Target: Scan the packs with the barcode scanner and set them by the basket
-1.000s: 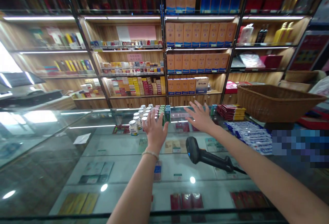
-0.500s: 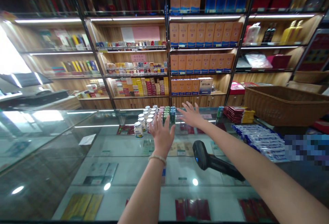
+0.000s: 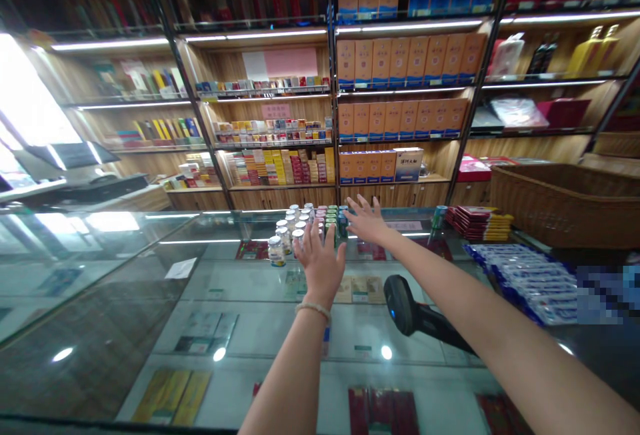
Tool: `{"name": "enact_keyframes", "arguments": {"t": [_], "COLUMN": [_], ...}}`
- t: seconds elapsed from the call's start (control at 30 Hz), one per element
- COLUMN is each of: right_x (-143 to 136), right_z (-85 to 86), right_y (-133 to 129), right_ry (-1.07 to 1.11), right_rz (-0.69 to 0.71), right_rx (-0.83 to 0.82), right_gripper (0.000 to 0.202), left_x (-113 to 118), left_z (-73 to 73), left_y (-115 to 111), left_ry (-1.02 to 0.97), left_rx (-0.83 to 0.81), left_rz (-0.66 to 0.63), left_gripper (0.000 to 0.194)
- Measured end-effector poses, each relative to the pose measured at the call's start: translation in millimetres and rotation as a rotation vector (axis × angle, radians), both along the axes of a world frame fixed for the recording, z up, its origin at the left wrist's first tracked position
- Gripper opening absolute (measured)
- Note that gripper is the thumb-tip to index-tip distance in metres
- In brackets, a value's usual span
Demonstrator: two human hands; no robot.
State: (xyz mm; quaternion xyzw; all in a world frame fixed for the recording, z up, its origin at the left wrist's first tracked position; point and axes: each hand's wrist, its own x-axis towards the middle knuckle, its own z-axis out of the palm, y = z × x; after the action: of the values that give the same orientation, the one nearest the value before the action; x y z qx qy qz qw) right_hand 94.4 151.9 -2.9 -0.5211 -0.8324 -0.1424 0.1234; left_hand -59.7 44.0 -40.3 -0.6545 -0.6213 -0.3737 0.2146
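White-lidded jars (image 3: 277,251) stand grouped on the glass counter (image 3: 240,315), beside rows of small pink and green cans (image 3: 331,212). My left hand (image 3: 320,265), with a bracelet at the wrist, is in front of the jars and cans with its fingers spread, and it hides some of them. At the right end of the group, my right hand (image 3: 367,220) is held out with fingers apart, close to the blue-green cans (image 3: 343,225). Neither hand holds anything. Whether the fingertips touch the cans cannot be made out.
A black handheld scanner (image 3: 403,305) stands below my right forearm. To the right are a green can (image 3: 439,216), red and yellow packets (image 3: 470,223), blue-white packs (image 3: 525,278) and a wicker basket (image 3: 565,205). A paper (image 3: 181,268) lies at left. Stocked shelves are behind.
The whole view has shifted slightly, with the scene further right in the picture. Both hands keep nearly the same pose and place beside the jars and cans.
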Motion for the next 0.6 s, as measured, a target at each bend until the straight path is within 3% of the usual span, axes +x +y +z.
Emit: {"name": "enact_keyframes", "arguments": {"t": [0.3, 0.6], "right_x": [-1.9, -14.4], "right_z": [2.3, 11.3], "right_y": [-4.4, -6.2], "right_ry": [0.079, 0.190], "right_rz": [0.053, -0.022], "right_rx": [0.123, 0.041], "right_gripper": [0.029, 0.020], "left_x": [0.2, 0.4], "left_z": [0.1, 1.4], "left_y": [0.2, -1.0], "left_ry": [-0.027, -0.042], "left_rx": [0.021, 0.003], "left_rz": [-0.019, -0.027], "left_gripper": [0.048, 0.046]}}
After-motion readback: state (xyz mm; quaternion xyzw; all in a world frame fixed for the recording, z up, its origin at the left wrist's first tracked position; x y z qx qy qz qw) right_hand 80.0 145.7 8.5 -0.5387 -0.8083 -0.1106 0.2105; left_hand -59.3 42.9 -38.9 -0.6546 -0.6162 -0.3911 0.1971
